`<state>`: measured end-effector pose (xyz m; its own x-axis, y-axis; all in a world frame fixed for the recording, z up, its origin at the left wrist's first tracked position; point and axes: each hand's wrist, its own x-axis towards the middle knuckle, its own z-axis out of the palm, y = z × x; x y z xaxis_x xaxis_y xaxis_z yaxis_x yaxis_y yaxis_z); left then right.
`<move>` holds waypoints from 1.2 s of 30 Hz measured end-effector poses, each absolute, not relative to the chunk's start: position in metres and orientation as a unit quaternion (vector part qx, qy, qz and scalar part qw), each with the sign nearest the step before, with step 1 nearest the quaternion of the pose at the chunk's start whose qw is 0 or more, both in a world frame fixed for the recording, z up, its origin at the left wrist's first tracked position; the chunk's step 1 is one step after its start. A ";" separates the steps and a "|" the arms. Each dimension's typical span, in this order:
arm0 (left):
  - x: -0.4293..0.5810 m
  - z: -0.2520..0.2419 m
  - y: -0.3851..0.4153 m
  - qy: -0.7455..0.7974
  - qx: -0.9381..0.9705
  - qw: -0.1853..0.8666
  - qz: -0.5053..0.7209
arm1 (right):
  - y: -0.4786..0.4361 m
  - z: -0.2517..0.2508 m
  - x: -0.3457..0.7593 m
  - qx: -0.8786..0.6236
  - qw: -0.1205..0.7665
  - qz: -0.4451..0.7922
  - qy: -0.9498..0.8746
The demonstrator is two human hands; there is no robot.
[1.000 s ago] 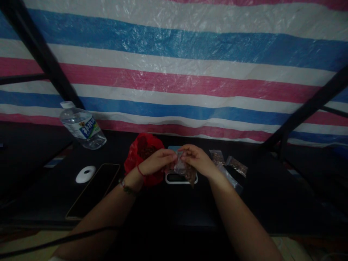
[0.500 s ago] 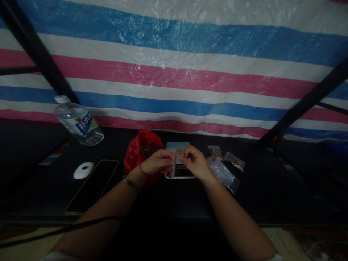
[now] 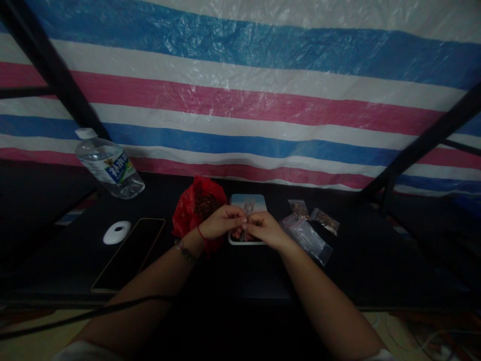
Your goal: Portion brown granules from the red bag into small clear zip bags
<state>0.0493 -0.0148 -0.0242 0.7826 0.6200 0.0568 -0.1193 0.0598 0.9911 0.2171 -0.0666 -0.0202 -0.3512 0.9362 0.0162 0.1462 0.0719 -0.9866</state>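
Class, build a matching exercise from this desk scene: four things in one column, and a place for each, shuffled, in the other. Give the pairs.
Things:
1. water bottle
2. phone
3. red bag
4. small clear bag

Places:
A. pinched between both hands
B. far left, by the striped sheet
C. flat, left of the left forearm
D. just behind the left hand

Pairs: 1-B, 2-C, 3-D, 4-A
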 end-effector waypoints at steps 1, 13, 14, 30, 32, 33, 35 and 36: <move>0.049 -0.025 -0.014 0.196 0.633 0.701 0.265 | -0.066 -0.020 0.217 -0.425 0.378 0.538 -0.622; 0.052 -0.020 -0.017 0.270 0.670 0.646 0.247 | -0.061 -0.026 0.214 -0.466 0.393 0.503 -0.613; 0.052 -0.017 -0.018 0.278 0.680 0.632 0.247 | -0.061 -0.026 0.214 -0.471 0.395 0.486 -0.622; 0.042 0.021 -0.026 0.391 0.877 0.178 0.215 | -0.064 -0.022 0.215 -0.540 0.375 0.413 -0.631; 0.037 0.035 -0.029 0.404 0.885 0.110 0.203 | -0.065 -0.020 0.218 -0.523 0.401 0.388 -0.644; 0.034 0.041 -0.030 0.400 0.891 0.086 0.196 | -0.066 -0.018 0.219 -0.507 0.422 0.366 -0.656; 0.028 0.053 -0.033 0.365 0.911 0.066 0.180 | -0.068 -0.013 0.220 -0.471 0.474 0.310 -0.676; 0.025 0.058 -0.035 0.339 0.922 0.070 0.173 | -0.069 -0.011 0.220 -0.452 0.495 0.289 -0.683</move>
<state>0.0253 -0.0346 0.0584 0.7108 0.6487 0.2721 0.6004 -0.7610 0.2458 0.2203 -0.0694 -0.0112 -0.1008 0.9039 0.4157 0.3308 0.4245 -0.8428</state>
